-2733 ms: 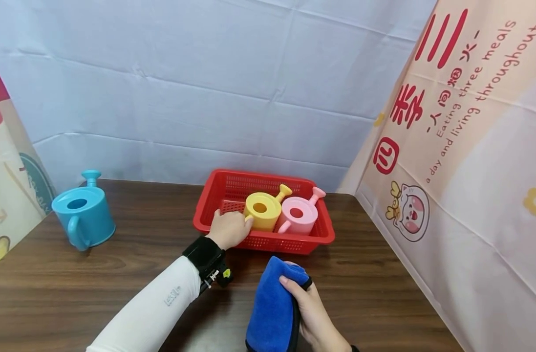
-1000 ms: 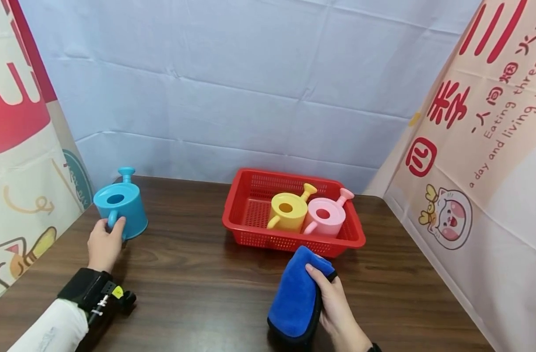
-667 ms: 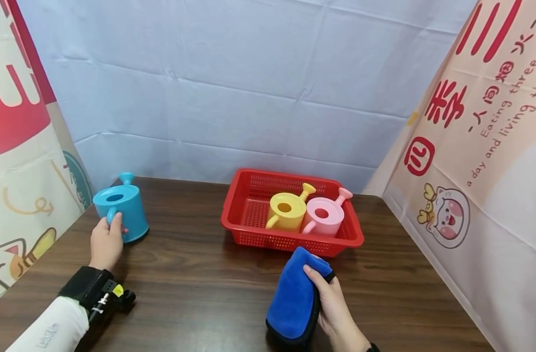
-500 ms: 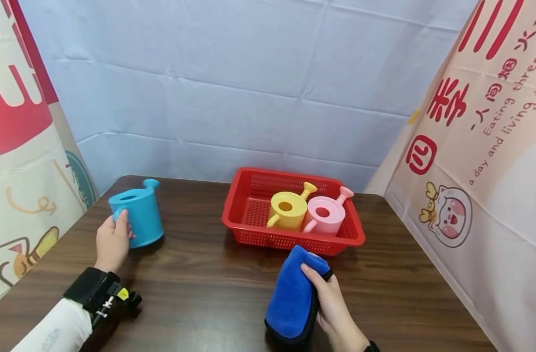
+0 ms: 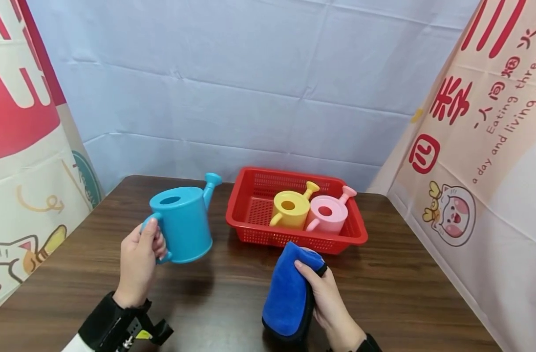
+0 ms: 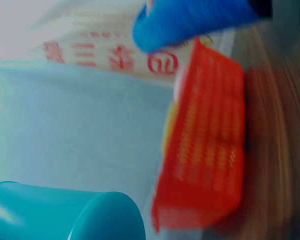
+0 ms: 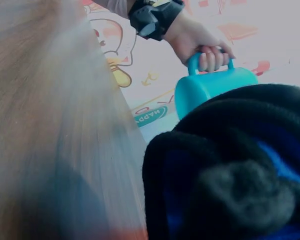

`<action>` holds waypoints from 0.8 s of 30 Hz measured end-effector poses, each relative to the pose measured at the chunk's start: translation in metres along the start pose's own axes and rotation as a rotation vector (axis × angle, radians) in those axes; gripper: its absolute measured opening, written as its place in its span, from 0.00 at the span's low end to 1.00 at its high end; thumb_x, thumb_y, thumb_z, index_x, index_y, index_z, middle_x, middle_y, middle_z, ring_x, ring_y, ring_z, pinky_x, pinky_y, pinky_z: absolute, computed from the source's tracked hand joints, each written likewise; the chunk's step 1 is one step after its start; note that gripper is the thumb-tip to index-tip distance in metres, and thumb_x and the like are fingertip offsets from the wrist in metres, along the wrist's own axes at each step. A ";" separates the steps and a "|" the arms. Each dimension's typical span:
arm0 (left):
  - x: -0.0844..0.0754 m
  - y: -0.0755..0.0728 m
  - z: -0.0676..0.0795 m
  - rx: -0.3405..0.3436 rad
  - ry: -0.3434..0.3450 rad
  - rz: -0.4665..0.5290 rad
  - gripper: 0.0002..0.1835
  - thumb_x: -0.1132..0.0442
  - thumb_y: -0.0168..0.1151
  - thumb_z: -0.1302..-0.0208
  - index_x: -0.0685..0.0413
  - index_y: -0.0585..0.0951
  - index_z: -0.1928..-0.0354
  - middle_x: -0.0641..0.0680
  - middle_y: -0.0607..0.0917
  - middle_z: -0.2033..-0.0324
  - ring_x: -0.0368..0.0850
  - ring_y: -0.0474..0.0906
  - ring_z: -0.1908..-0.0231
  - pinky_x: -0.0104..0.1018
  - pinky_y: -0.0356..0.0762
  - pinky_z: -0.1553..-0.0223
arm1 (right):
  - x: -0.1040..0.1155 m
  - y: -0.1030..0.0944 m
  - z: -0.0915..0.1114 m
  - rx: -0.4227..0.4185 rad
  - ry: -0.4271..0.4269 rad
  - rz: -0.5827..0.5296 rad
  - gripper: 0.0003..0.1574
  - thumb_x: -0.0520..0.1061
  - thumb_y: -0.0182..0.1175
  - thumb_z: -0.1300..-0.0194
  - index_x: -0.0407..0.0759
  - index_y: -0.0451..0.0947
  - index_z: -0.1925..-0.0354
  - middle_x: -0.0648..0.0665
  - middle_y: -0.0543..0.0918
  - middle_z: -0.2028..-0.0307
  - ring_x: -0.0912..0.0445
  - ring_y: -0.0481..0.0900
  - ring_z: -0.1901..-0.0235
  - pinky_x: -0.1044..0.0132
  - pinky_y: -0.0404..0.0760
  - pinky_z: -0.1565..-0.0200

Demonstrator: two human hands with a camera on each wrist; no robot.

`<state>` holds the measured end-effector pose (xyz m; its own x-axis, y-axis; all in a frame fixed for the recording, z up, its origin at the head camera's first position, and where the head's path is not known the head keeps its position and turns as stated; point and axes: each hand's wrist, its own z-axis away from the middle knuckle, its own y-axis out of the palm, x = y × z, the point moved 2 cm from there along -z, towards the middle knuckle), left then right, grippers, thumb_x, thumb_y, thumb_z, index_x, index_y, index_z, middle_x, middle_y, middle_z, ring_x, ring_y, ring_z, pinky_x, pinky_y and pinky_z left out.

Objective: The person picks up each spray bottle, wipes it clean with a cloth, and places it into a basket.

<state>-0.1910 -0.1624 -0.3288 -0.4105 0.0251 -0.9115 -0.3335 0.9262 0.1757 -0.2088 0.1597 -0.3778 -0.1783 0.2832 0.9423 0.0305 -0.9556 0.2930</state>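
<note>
My left hand (image 5: 140, 259) grips the handle of a blue toy watering can (image 5: 184, 225), which is raised off the table with its spout to the right. In the right wrist view the curled fingers of the left hand (image 7: 202, 45) wrap that handle. A folded blue cloth (image 5: 287, 293) with black edging is in my right hand (image 5: 329, 298), thumb on top; its other fingers are mostly hidden behind the cloth. The left wrist view shows the can's lower body (image 6: 70, 212) at the bottom and the cloth (image 6: 200, 20) at the top.
A red plastic basket (image 5: 246, 227) stands at the back of the wooden table (image 5: 224, 313). In its right part are a yellow watering can (image 5: 289, 210) and a pink watering can (image 5: 327, 215), side by side. Fabric sheets (image 5: 232, 88) hang behind and at both sides.
My left hand moved from the basket to the blue watering can, took its handle, lifted it and brought it rightward and nearer. The right hand keeps holding the cloth.
</note>
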 end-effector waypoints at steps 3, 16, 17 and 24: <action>-0.006 0.014 0.008 0.057 0.031 0.050 0.23 0.54 0.43 0.27 0.66 0.63 0.77 0.54 0.63 0.85 0.47 0.61 0.84 0.34 0.63 0.80 | 0.002 0.003 -0.001 0.005 -0.011 0.042 0.29 0.48 0.60 0.38 0.42 0.65 0.42 0.43 0.78 0.55 0.50 0.79 0.59 0.54 0.77 0.56; -0.004 0.081 0.037 0.163 0.204 -0.008 0.18 0.66 0.43 0.27 0.62 0.63 0.79 0.53 0.64 0.87 0.47 0.63 0.86 0.35 0.66 0.81 | 0.038 0.055 0.006 0.099 -0.809 0.463 0.31 0.34 0.67 0.47 0.43 0.70 0.45 0.47 0.75 0.48 0.52 0.73 0.48 0.51 0.73 0.48; -0.003 0.085 0.039 0.161 0.224 -0.028 0.18 0.67 0.43 0.28 0.61 0.63 0.79 0.52 0.64 0.87 0.47 0.63 0.86 0.35 0.66 0.81 | 0.040 0.060 0.010 0.094 -0.904 0.509 0.33 0.33 0.68 0.49 0.42 0.70 0.46 0.47 0.75 0.48 0.52 0.73 0.48 0.51 0.73 0.48; 0.004 0.108 0.050 0.188 0.433 -0.184 0.15 0.69 0.47 0.30 0.55 0.64 0.77 0.45 0.59 0.84 0.36 0.56 0.85 0.29 0.60 0.83 | 0.046 0.082 0.021 0.063 -1.263 0.703 0.35 0.28 0.71 0.58 0.37 0.72 0.49 0.40 0.77 0.52 0.48 0.76 0.51 0.55 0.74 0.49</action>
<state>-0.1863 -0.0433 -0.3320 -0.6871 -0.2661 -0.6761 -0.2913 0.9533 -0.0791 -0.1934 0.0965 -0.3068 0.8614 -0.3216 0.3931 -0.2068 -0.9290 -0.3069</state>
